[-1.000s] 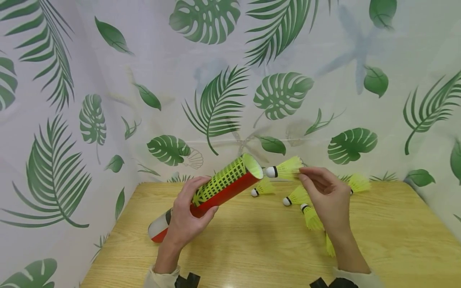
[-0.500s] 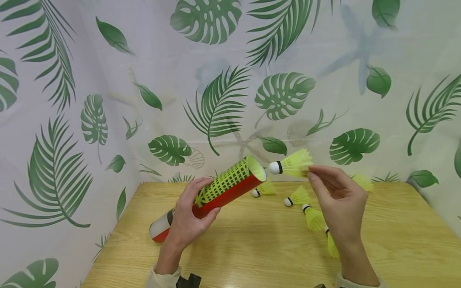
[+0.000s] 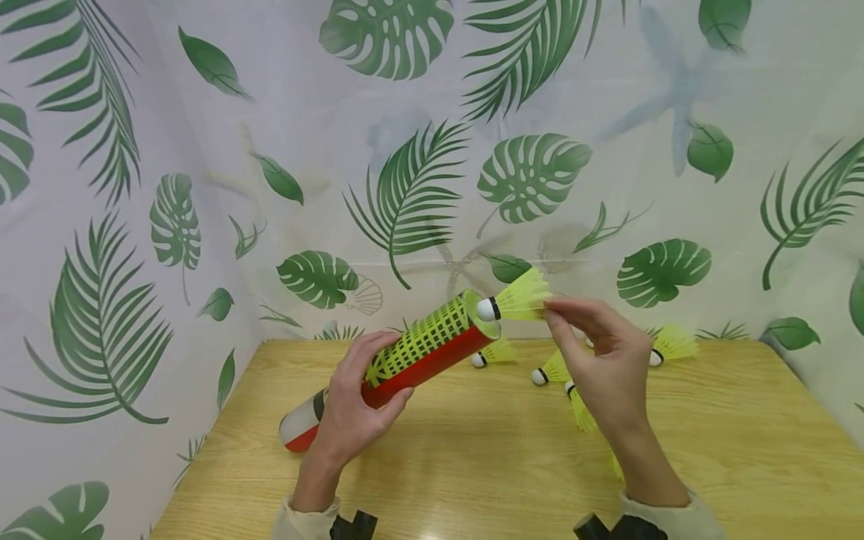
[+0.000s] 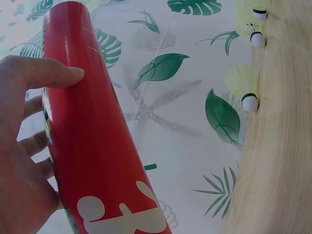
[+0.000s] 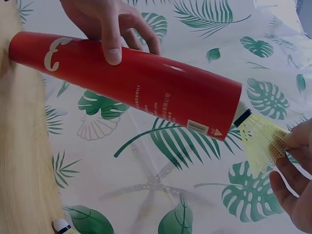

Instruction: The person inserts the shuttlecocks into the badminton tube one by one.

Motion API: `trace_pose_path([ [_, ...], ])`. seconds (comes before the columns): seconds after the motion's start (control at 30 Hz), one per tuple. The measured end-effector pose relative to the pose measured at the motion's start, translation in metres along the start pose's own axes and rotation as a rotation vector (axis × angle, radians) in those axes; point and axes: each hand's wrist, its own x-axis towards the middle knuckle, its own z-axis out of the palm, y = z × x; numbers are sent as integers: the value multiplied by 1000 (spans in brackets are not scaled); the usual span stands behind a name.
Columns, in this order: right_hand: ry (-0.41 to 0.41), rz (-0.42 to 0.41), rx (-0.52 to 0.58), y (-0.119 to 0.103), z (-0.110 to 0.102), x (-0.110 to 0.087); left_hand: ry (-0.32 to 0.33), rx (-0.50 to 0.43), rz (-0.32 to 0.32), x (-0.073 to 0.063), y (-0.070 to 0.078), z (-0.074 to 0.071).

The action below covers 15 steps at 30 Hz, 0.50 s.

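My left hand (image 3: 361, 401) grips a red and yellow-green shuttlecock tube (image 3: 439, 352) around its middle, tilted with its open mouth up to the right. In the left wrist view the thumb lies along the red side of the tube (image 4: 92, 126). Between thumb and fingertips my right hand (image 3: 604, 367) pinches the skirt edge of a yellow shuttlecock (image 3: 516, 298). The white cork overlaps the tube's mouth in the head view. In the right wrist view that shuttlecock (image 5: 258, 141) has its cork end at the mouth, partly hidden by the tube's rim.
Several more yellow shuttlecocks lie on the wooden table (image 3: 472, 465): one behind the tube mouth (image 3: 496, 352), one farther right (image 3: 673, 346), others near or partly behind the right hand. A leaf-patterned cloth (image 3: 418, 210) stands along the back and left.
The right hand first drew the shuttlecock slightly away to the right, then brought it back left so its cork meets the tube's mouth. The left hand and tube have barely moved.
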Motion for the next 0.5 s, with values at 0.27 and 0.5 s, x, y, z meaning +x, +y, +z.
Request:
trace_pose_path([
  [0.27,-104,-2,-7,0,11,3,-1,-4,4,0,1,2],
  [0.5,-163,-10,3,1,14,4,-3,10,-1,0,0,3],
])
